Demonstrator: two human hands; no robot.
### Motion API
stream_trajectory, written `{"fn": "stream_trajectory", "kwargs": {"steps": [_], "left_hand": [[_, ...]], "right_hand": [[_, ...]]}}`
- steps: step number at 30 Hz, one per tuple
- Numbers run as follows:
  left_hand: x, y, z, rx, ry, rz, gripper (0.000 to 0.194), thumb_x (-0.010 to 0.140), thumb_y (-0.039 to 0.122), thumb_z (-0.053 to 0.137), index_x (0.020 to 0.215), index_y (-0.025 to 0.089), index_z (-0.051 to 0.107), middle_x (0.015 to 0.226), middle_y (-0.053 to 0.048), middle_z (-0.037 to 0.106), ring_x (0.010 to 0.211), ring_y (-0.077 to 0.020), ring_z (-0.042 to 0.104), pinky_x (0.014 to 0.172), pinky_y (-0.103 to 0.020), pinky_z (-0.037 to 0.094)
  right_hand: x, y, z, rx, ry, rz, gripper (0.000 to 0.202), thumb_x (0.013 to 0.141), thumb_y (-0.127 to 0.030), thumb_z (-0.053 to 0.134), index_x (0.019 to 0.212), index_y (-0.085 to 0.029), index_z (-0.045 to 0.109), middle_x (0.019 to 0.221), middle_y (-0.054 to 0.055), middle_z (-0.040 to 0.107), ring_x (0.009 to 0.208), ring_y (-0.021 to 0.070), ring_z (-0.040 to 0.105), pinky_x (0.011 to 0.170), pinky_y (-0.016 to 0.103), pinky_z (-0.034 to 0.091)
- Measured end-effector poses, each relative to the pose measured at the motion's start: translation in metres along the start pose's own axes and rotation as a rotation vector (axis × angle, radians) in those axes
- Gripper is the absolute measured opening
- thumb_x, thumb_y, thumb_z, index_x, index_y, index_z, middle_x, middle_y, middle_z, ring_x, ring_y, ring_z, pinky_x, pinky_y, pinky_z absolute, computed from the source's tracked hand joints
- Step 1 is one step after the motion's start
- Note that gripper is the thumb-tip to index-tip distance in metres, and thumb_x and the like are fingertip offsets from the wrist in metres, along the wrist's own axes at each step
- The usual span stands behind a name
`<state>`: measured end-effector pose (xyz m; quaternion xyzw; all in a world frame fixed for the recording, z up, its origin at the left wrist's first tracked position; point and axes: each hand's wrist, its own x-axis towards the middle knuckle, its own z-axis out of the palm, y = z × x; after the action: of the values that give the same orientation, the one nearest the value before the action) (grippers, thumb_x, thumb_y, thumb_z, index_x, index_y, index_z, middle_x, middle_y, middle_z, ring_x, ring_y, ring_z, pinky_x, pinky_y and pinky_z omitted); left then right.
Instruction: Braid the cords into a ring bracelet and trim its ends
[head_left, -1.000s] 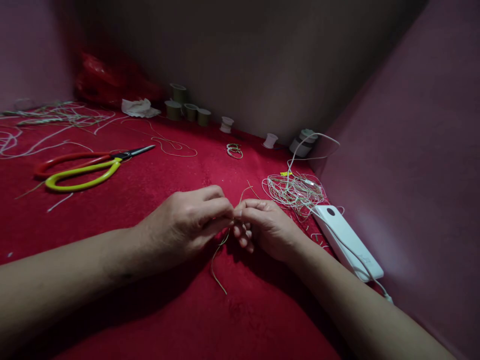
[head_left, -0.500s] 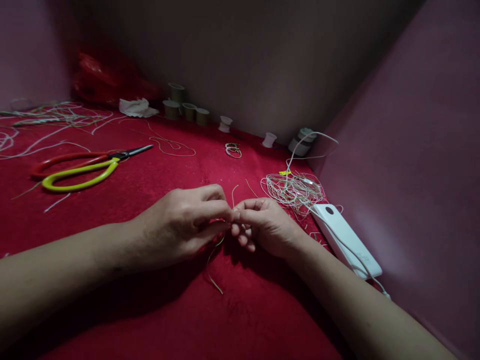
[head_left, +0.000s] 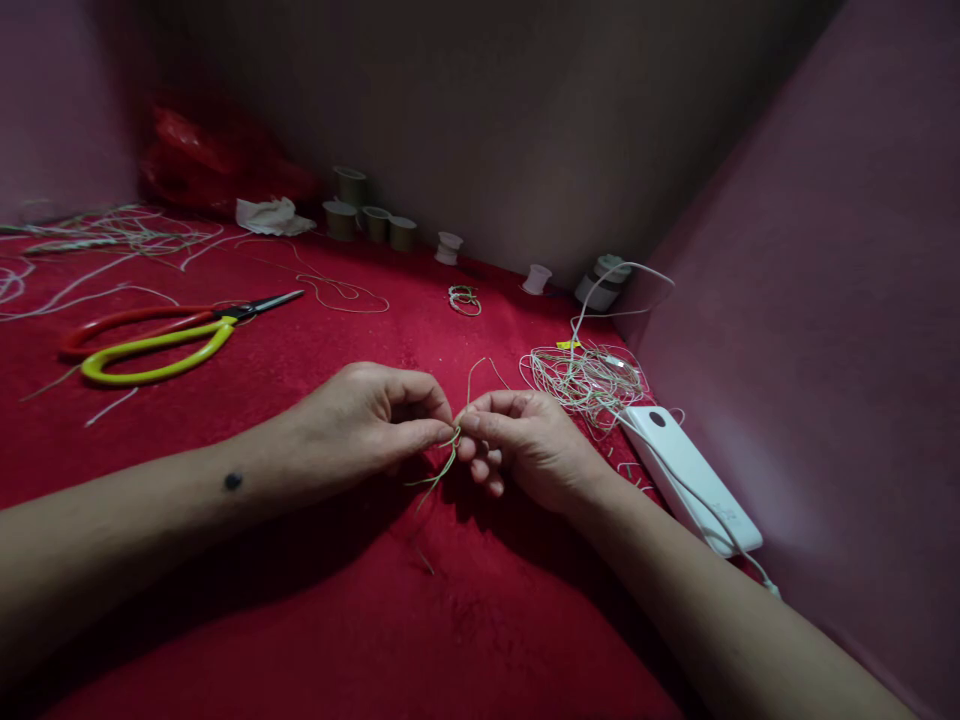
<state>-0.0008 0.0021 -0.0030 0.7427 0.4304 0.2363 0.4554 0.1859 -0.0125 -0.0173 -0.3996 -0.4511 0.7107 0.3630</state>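
Note:
Between my two hands, near the middle of the view, is a thin greenish cord (head_left: 448,466) with a small loop at the fingertips. My left hand (head_left: 375,415) pinches it from the left, thumb against forefinger. From the right, my right hand (head_left: 521,435) pinches the same cord, its other fingers curled below. Loose ends hang down over the red cloth (head_left: 480,610), and another end rises above my right fingertips. The exact crossing of the strands is partly hidden by my fingers.
Scissors (head_left: 161,345) with red and yellow handles lie left. Tangled cord (head_left: 581,380) and a white power bank (head_left: 694,480) with a cable are at right. Behind stand several spools (head_left: 402,234), a small cord ring (head_left: 464,300), white tissue (head_left: 274,216) and a red bag (head_left: 210,160).
My left hand has turned, showing its thumb and a dark spot at the wrist. More of the cord, with its small loop, shows between my fingertips.

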Motion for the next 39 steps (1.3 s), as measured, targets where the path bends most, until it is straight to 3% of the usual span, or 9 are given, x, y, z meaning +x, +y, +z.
{"fn": "stream_trajectory", "kwargs": {"steps": [7,15,24,34,39], "left_hand": [[-0.003,0.0,0.003,0.139,0.08,0.026,0.021,0.078,0.035,0.058,0.07,0.017,0.066,0.058,-0.001,0.063,0.051,-0.0112,0.053,0.043,-0.018,0.038],[-0.004,0.004,0.005,-0.063,0.056,-0.109,0.019,0.076,0.036,0.061,0.07,0.017,0.061,0.053,0.001,0.059,0.043,-0.0112,0.051,0.038,-0.019,0.038],[-0.002,0.005,0.004,-0.203,0.008,-0.214,0.017,0.072,0.033,0.066,0.069,0.017,0.063,0.045,0.004,0.051,0.036,-0.0064,0.04,0.034,-0.015,0.028],[-0.003,0.001,0.009,-0.287,0.002,-0.223,0.012,0.071,0.026,0.064,0.067,0.018,0.055,0.043,0.007,0.045,0.036,-0.0057,0.036,0.035,-0.016,0.025],[-0.002,0.0,0.007,-0.282,0.011,-0.202,0.016,0.075,0.032,0.064,0.072,0.018,0.058,0.046,0.006,0.049,0.036,-0.0061,0.036,0.035,-0.018,0.024]], "right_hand": [[-0.001,0.003,0.003,-0.072,0.036,-0.06,0.022,0.074,-0.033,0.073,0.074,-0.015,0.061,0.063,-0.001,0.065,0.043,0.0066,0.054,0.036,0.017,0.041],[-0.004,0.003,0.008,-0.272,0.128,-0.244,0.019,0.079,-0.033,0.067,0.075,-0.015,0.061,0.056,-0.004,0.059,0.039,0.0037,0.044,0.036,0.016,0.032],[-0.008,0.009,0.012,-0.504,0.198,-0.395,0.014,0.083,-0.031,0.061,0.08,-0.018,0.062,0.058,-0.003,0.055,0.048,0.0063,0.046,0.046,0.019,0.038],[-0.007,0.009,0.014,-0.462,0.171,-0.401,0.01,0.083,-0.027,0.06,0.081,-0.017,0.061,0.063,-0.003,0.059,0.048,0.0055,0.049,0.047,0.02,0.041],[-0.008,0.007,0.013,-0.407,0.165,-0.365,0.011,0.083,-0.028,0.061,0.08,-0.017,0.062,0.062,-0.003,0.06,0.046,0.0054,0.049,0.046,0.02,0.042]]}}
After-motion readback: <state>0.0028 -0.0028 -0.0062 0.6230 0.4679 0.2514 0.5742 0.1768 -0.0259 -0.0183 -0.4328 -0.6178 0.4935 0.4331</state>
